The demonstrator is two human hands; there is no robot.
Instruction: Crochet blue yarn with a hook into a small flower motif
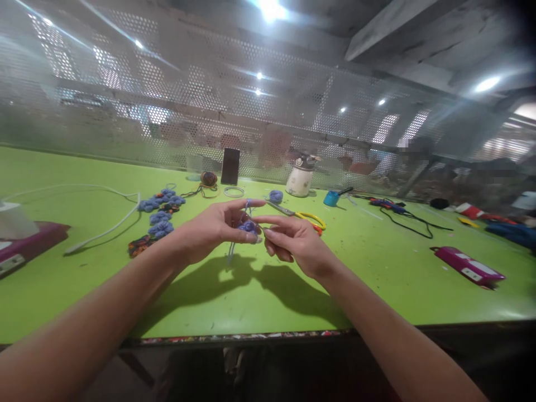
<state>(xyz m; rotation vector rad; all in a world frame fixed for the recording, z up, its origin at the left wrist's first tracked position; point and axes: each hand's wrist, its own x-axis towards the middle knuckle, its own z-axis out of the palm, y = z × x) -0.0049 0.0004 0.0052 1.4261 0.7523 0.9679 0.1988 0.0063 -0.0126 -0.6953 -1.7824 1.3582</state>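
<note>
The left hand grips a small piece of purple crochet between thumb and fingers, in front of the pale bottle and a little to its left, above the green table. A strand of purple yarn loops up around the raised forefinger, and loose ends hang below the piece. The right hand is nearly straight in front of the bottle, its fingers curled and its thumb and forefinger drawn close together at the edge of the crochet; whether they grip a hook or yarn, I cannot tell.

The bottle has a dark lid and small printed marks, too blurred to read. Just left of it sits a purple yarn ball; in front lie scissors with yellow and orange handles. Farther left of the bottle are a white ring, an upright dark panel like a phone, a multicoloured yarn ball and a group of crocheted pieces in purple and mixed dark colours. To the bottle's right stands a blue container. Well to the right and nearer the viewer lies a magenta power strip; its markings are too small to read.
</note>
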